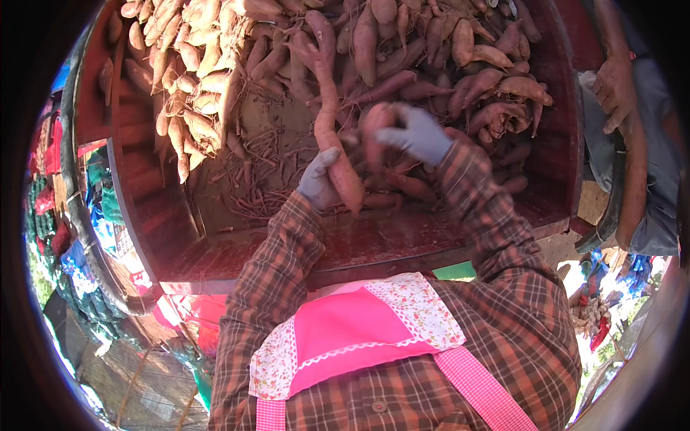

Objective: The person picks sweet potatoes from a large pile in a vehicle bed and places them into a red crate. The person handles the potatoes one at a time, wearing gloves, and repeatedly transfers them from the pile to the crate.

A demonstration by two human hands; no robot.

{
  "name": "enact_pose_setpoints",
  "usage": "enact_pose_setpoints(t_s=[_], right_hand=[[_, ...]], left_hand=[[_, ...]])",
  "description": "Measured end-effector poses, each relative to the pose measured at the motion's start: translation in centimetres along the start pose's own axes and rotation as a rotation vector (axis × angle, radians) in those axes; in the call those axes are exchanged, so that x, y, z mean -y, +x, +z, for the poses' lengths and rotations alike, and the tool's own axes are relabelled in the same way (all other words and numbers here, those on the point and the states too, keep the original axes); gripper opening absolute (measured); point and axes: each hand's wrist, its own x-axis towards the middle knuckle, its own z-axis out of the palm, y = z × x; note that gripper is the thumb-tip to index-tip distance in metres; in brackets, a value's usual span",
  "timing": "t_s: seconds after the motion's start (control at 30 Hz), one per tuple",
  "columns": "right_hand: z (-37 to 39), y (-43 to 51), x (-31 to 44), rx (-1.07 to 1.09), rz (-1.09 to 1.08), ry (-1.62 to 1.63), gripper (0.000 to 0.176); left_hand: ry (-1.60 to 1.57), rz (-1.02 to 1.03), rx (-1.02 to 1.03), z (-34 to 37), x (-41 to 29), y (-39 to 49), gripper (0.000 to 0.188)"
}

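Observation:
My left hand (pixel 319 182), in a pale grey glove, grips the lower part of a long, crooked sweet potato (pixel 328 116) that reaches up over the pile. To its right, my right hand (pixel 415 133), gloved the same way and blurred, is closed around a rounder reddish sweet potato (pixel 373 126). Beyond both hands a heap of sweet potatoes (pixel 372 48) fills the far part of a red truck bed (pixel 345 242). Under my right hand lie more sweet potatoes (pixel 412 186), partly in shadow.
Broken roots and soil (pixel 259 178) cover the floor left of my left hand. A sunlit stack of sweet potatoes (pixel 199 91) stands by the left side wall (pixel 137 178). At the right, another person's hand (pixel 612 91) hangs outside the bed. Colourful mesh sacks (pixel 46 215) are at the left.

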Motion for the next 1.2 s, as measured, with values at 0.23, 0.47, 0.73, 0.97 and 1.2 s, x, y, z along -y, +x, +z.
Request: enact_pose_setpoints(t_s=[0.23,0.47,0.73,0.97,1.2], right_hand=[[3.9,2.7,1.6,-0.291,-0.103,0.439,0.045],[6.0,1.0,0.1,-0.195,0.059,-0.584,0.057],[8.8,0.8,1.8,-0.05,0.001,-0.769,0.04],[3.2,2.6,-0.7,0.201,-0.024,-1.167,0.032],[-3.2,7.4,-4.1,-0.255,-0.012,-1.295,0.047]], left_hand=[[0.2,-0.006,-0.077,-1.4,0.0,-1.9,0.07],[0.83,-0.405,-0.165,-0.1,-3.7,-5.1,0.072],[1.153,-0.577,-0.24,-2.9,-2.5,-7.1,0.047],[1.439,-0.521,-0.481,-3.4,-1.6,-6.3,0.042],[0.584,0.153,-0.565,-3.7,-6.5,-10.6,0.062]])
